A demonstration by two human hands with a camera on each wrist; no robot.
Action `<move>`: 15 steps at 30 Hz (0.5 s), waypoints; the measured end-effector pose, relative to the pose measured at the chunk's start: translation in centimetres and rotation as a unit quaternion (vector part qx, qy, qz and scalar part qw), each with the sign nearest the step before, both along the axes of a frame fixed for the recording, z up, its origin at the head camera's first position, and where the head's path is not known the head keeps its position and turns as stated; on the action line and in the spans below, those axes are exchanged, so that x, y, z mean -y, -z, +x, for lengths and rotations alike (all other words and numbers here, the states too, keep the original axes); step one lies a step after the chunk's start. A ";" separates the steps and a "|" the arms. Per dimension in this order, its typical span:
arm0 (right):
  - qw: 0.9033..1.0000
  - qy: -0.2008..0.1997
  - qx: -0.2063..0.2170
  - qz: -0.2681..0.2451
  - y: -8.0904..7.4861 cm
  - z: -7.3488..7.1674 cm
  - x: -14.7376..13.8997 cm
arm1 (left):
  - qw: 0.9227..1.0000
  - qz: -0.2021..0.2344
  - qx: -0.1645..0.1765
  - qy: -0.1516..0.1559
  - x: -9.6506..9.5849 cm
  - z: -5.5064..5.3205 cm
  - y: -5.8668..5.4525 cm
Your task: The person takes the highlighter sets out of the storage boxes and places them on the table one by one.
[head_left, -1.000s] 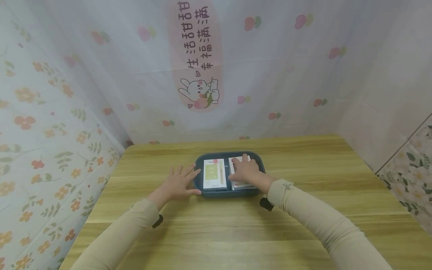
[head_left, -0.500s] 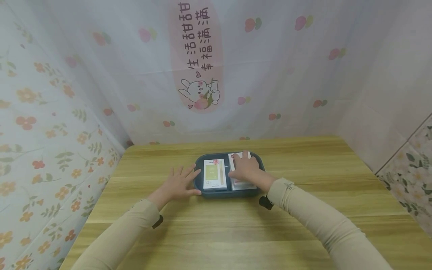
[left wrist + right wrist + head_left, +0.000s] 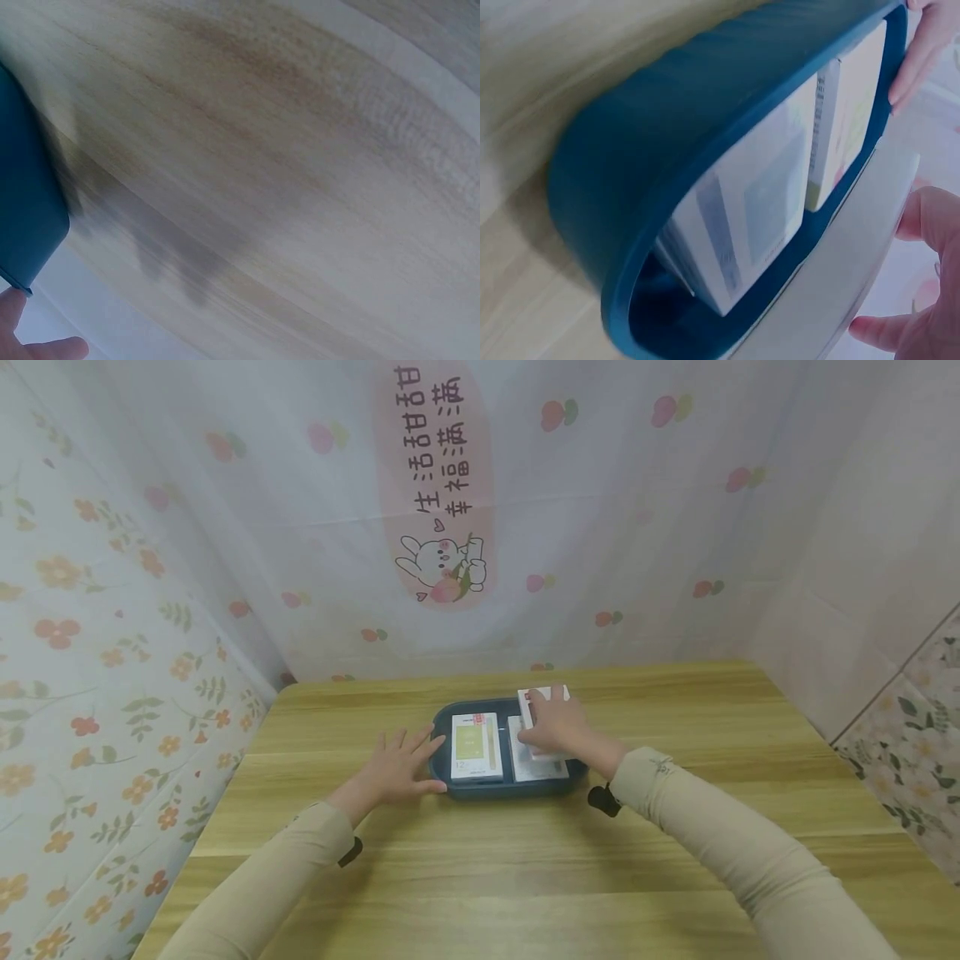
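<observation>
Head view has the blue two-part bin [image 3: 480, 792] resting on the wooden table [image 3: 480, 885], with the left hand [image 3: 393, 768] at its left end, fingers spread and fingertips touching the rim. Over the bin's right half, the right hand [image 3: 558, 727] pinches a white box [image 3: 847, 247] between thumb and fingers, the box reaching past the bin's far rim. Inside the bin, a box with a yellow-green panel [image 3: 471, 760] lies in the left compartment and a pale box [image 3: 536, 770] in the right, below the pinched one.
</observation>
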State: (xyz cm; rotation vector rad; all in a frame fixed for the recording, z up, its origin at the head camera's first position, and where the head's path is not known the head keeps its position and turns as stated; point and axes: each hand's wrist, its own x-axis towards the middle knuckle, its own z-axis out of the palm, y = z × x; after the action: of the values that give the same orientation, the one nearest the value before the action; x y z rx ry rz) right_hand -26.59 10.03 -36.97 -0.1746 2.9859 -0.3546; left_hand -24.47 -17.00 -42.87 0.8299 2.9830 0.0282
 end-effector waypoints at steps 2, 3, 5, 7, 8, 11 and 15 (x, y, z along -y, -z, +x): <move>1.000 0.002 -0.002 -0.001 -0.2 0.0 -0.4 | 1.000 0.000 -0.002 0.001 0.0 0.0 0.0; 1.000 0.002 -0.003 -0.001 -0.4 0.0 -0.6 | 1.000 0.000 -0.006 0.003 0.0 0.0 0.0; 1.000 0.002 -0.007 0.002 -0.5 0.0 -1.0 | 1.000 -0.002 -0.011 0.006 0.1 -0.1 0.1; 1.000 0.003 -0.009 0.002 -0.6 0.1 -1.5 | 1.000 -0.006 -0.016 0.009 0.1 -0.2 0.2; 1.000 0.003 -0.011 0.001 -0.7 0.1 -1.8 | 1.000 -0.006 -0.016 0.010 0.1 -0.2 0.3; 1.000 0.006 -0.013 -0.003 -0.8 0.3 -2.7 | 1.000 -0.008 -0.013 0.009 0.1 -0.2 0.2; 1.000 0.009 -0.020 -0.006 -0.8 0.6 -4.3 | 1.000 -0.009 -0.008 0.005 0.1 -0.1 0.2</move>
State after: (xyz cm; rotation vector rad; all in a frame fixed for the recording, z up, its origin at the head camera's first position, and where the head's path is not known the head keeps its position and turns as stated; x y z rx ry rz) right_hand -26.02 14.31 -36.16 -0.1584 3.0276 -0.3756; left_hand -24.60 -17.12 -43.02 0.8480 2.9899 -0.0046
